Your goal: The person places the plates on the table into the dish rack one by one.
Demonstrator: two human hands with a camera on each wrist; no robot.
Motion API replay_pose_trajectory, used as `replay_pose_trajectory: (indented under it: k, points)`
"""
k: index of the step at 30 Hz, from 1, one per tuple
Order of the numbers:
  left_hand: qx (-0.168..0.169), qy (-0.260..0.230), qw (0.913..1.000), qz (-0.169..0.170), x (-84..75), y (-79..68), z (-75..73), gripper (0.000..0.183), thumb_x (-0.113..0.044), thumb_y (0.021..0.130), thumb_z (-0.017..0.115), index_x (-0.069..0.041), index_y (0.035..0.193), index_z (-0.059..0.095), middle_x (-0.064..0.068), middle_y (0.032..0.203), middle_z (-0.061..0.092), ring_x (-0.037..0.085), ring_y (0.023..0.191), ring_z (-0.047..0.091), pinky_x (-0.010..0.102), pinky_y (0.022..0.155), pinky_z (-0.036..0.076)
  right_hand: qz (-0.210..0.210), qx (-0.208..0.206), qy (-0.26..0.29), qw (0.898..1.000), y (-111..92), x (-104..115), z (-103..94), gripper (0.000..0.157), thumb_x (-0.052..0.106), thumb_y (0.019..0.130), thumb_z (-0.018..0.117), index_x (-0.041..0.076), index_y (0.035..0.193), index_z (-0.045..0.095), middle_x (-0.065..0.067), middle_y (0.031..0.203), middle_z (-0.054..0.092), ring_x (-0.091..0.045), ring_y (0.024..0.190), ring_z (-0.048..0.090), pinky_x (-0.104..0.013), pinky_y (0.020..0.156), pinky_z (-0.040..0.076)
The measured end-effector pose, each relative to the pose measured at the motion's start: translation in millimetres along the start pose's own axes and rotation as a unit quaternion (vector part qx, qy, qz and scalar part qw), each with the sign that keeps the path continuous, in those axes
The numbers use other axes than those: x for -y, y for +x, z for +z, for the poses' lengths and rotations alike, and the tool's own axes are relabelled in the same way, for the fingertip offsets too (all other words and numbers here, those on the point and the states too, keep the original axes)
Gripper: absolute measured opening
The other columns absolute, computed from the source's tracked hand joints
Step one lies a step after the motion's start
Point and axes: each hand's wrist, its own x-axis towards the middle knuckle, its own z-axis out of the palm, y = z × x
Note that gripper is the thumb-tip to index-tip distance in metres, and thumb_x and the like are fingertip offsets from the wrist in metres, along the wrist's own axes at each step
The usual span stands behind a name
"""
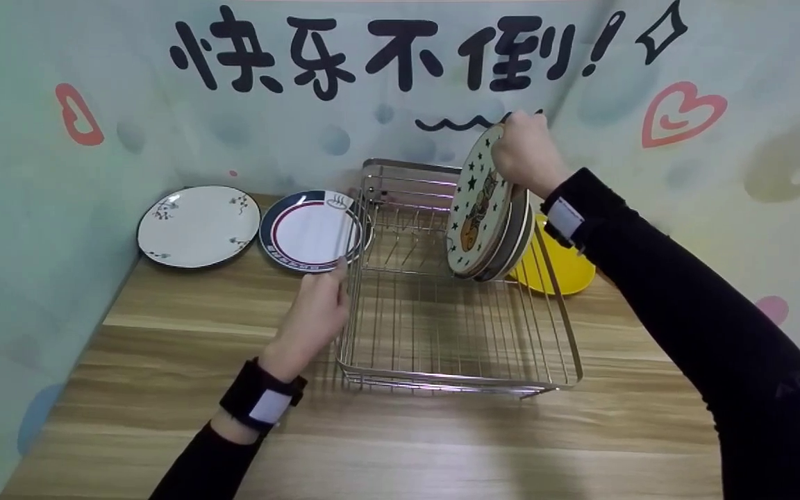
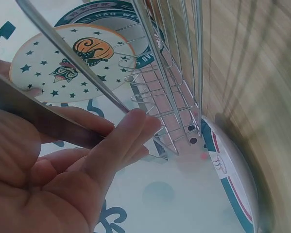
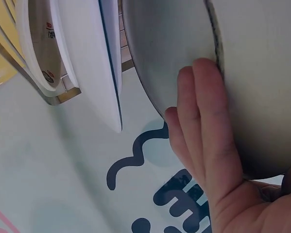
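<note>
My right hand (image 1: 528, 153) grips the upper edge of a round plate (image 1: 473, 208) with stars and a cartoon animal. This plate is tilted up over the right part of a metal wire dish rack (image 1: 442, 380). In the right wrist view, the fingers lie along the plate's pale underside (image 3: 266, 73). Other plates (image 3: 84, 43) stand upright close behind it in the rack. My left hand (image 1: 313, 305) holds the rack's left top rail; in the left wrist view the thumb and fingers curl round the metal rim (image 2: 72, 124).
Left of the rack, a blue-rimmed plate (image 1: 313, 236) and a white plate with small floral sprigs (image 1: 198, 226) lie on the wooden table (image 1: 198, 361). A yellow dish (image 1: 567, 264) is behind the rack's right side. A printed cloth (image 1: 289, 132) hangs at the back.
</note>
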Motion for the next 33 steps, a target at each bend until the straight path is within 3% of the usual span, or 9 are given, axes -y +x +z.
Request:
replay_pose_trajectory:
  k: [4, 8, 14, 19, 27, 29, 33]
  points:
    - [-0.016, 0.008, 0.9997, 0.015, 0.4, -0.3, 0.9, 0.051, 0.014, 0.085, 0.055, 0.019, 0.135, 0.041, 0.002, 0.06, 0.051, 0.012, 0.048, 0.041, 0.027, 0.06, 0.054, -0.006, -0.008, -0.013, 1.0, 2, 0, 2.7, 0.024, -0.007, 0.08, 0.035, 0.01, 0.064, 0.039, -0.008, 0.062, 0.043, -0.018, 0.046, 0.05, -0.026, 0.039, 0.04]
    - [-0.02, 0.01, 0.9996, 0.016, 0.8, -0.5, 1.4, 0.052, 0.015, 0.084, 0.055, 0.019, 0.134, 0.042, 0.007, 0.064, 0.056, 0.017, 0.054, 0.05, 0.029, 0.063, 0.056, -0.001, 0.0, -0.02, 1.0, 4, 1, 8.1, 0.022, -0.008, 0.08, 0.035, 0.01, 0.067, 0.038, -0.007, 0.064, 0.04, -0.018, 0.048, 0.045, -0.027, 0.041, 0.039]
    - [-0.016, 0.009, 0.9997, 0.013, 1.2, -0.4, 1.6, 0.053, 0.016, 0.084, 0.054, 0.018, 0.135, 0.041, 0.017, 0.078, 0.062, 0.021, 0.063, 0.056, 0.03, 0.075, 0.057, -0.04, -0.004, -0.062, 0.997, 10, 1, 18.8, 0.027, -0.01, 0.075, 0.035, 0.012, 0.059, 0.031, -0.002, 0.06, 0.029, -0.019, 0.051, 0.035, -0.032, 0.047, 0.035]
    - [-0.014, 0.01, 0.9998, 0.01, 0.0, -0.6, 0.9, 0.054, 0.016, 0.084, 0.055, 0.018, 0.136, 0.04, 0.014, 0.072, 0.059, 0.019, 0.056, 0.049, 0.029, 0.065, 0.056, -0.056, 0.01, -0.095, 0.994, 13, 3, 26.6, 0.029, -0.009, 0.076, 0.034, 0.012, 0.057, 0.03, -0.007, 0.064, 0.034, -0.022, 0.055, 0.038, -0.031, 0.05, 0.035]
    - [-0.023, 0.004, 0.9996, 0.019, 0.1, -1.5, 1.2, 0.053, 0.017, 0.083, 0.054, 0.019, 0.134, 0.042, 0.021, 0.075, 0.063, 0.02, 0.055, 0.053, 0.03, 0.06, 0.056, -0.103, -0.002, -0.1, 0.99, 12, 0, 38.6, 0.036, -0.01, 0.079, 0.036, 0.014, 0.057, 0.022, 0.001, 0.061, 0.016, -0.015, 0.05, 0.023, -0.029, 0.046, 0.022]
    - [-0.026, 0.004, 0.9993, 0.026, 0.6, -1.2, 1.3, 0.052, 0.017, 0.082, 0.054, 0.02, 0.134, 0.043, 0.023, 0.08, 0.064, 0.022, 0.064, 0.059, 0.031, 0.069, 0.058, -0.104, -0.005, -0.105, 0.989, 12, -1, 39.9, 0.035, -0.009, 0.078, 0.036, 0.015, 0.057, 0.022, 0.001, 0.061, 0.017, -0.016, 0.051, 0.024, -0.029, 0.046, 0.023]
    - [-0.02, 0.006, 0.9993, 0.03, 1.1, -0.8, 1.4, 0.053, 0.017, 0.083, 0.053, 0.022, 0.134, 0.039, 0.012, 0.07, 0.059, 0.021, 0.062, 0.056, 0.032, 0.074, 0.057, -0.113, -0.009, -0.105, 0.988, 12, -1, 41.4, 0.033, -0.01, 0.078, 0.034, 0.015, 0.06, 0.02, 0.0, 0.063, 0.017, -0.019, 0.053, 0.025, -0.031, 0.048, 0.024]
